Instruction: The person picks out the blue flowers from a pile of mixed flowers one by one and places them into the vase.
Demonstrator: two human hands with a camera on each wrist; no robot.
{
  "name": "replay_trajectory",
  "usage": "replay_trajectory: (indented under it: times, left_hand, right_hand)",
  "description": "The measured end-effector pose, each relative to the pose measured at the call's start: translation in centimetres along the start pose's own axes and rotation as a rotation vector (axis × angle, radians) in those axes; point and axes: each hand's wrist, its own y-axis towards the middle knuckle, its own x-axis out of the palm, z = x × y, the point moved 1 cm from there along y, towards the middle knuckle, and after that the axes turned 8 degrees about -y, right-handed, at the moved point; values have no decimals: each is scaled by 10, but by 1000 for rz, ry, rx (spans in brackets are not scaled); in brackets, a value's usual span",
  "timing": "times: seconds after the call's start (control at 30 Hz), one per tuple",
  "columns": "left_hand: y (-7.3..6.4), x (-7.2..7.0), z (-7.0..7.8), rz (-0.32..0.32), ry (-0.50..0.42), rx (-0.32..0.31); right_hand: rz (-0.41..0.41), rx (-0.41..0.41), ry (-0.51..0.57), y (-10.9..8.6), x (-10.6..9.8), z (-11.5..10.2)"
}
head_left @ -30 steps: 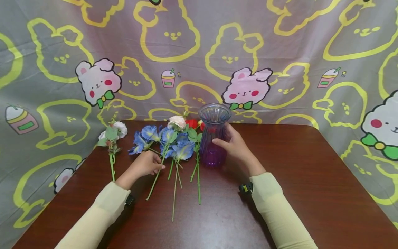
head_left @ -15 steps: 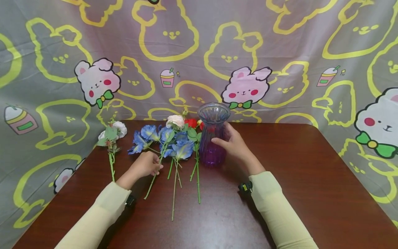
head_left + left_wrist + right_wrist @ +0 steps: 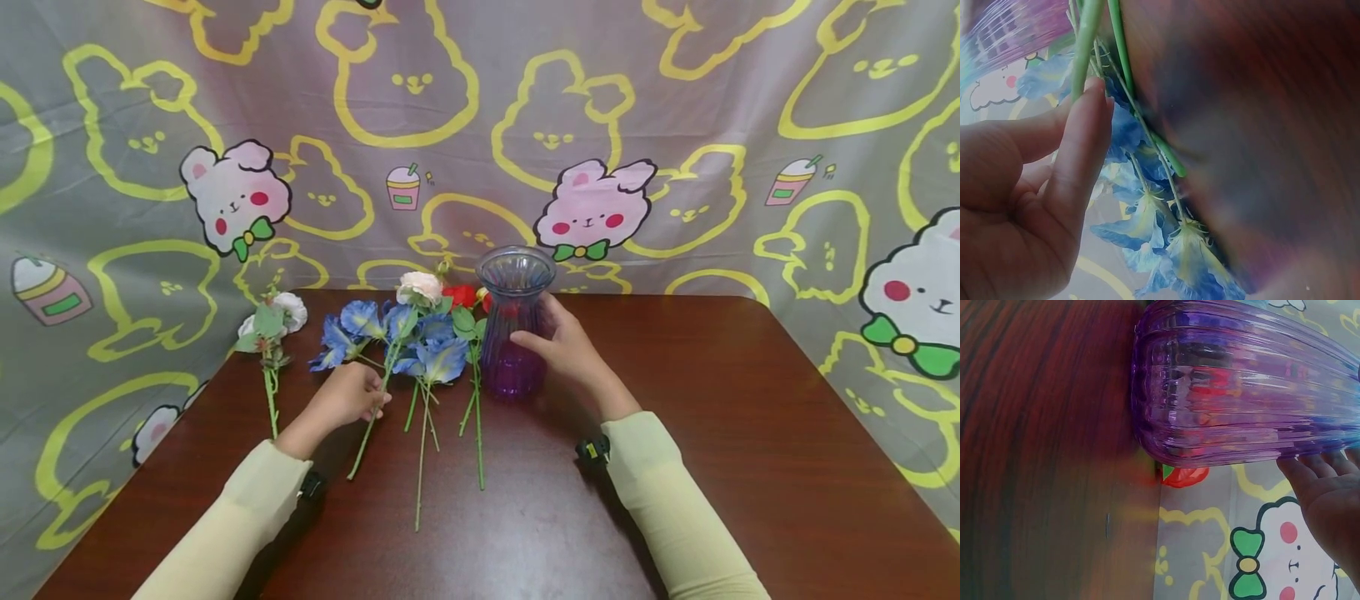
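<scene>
In the head view my left hand (image 3: 347, 398) pinches the green stem of a pale pink artificial flower (image 3: 420, 288) between thumb and fingers. Its bloom leans over several blue artificial flowers (image 3: 441, 358) lying on the table. The left wrist view shows the pinched stem (image 3: 1087, 44) at the fingertips, with blue blooms (image 3: 1147, 219) beyond. My right hand (image 3: 564, 350) grips a ribbed glass vase (image 3: 513, 342), clear above and purple below, which stands upright. From the right wrist, the fingers (image 3: 1313, 475) touch the vase's side (image 3: 1222, 387); the thumb is out of that view.
White flowers (image 3: 288, 312) with green stems lie at the table's left side. Red flowers (image 3: 461, 296) are partly hidden behind the vase. Loose stems (image 3: 480, 450) point toward the front of the brown table (image 3: 712, 400). A patterned curtain (image 3: 465, 117) hangs behind.
The pale pink flower and my left hand have shifted slightly left, and the bloom sits a little higher. My right hand and the vase have barely moved.
</scene>
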Motion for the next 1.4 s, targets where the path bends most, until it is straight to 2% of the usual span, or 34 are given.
replay_trajectory:
  times: [0.17,0.4,0.5,0.8,0.9,1.4]
  left_hand:
    - [-1,-3,1,16,-3,0]
    - [-4,-6,2,32,16,17]
    - [-5,-7,3,38,8,27]
    - [-7,-11,2,51,22,22]
    - [-8,-12,2,56,36,40]
    - [-10,-16,3,80,30,36]
  right_hand:
    - [-9,19,17,0,-1,-2]
    - [-31,35,12,-7,-3,-30]
    - [-31,42,11,-8,-3,-33]
    - [-31,39,13,-8,-3,-31]
    - [-31,30,7,-8,-3,-31]
    - [-35,19,-14,-6,-3,-31]
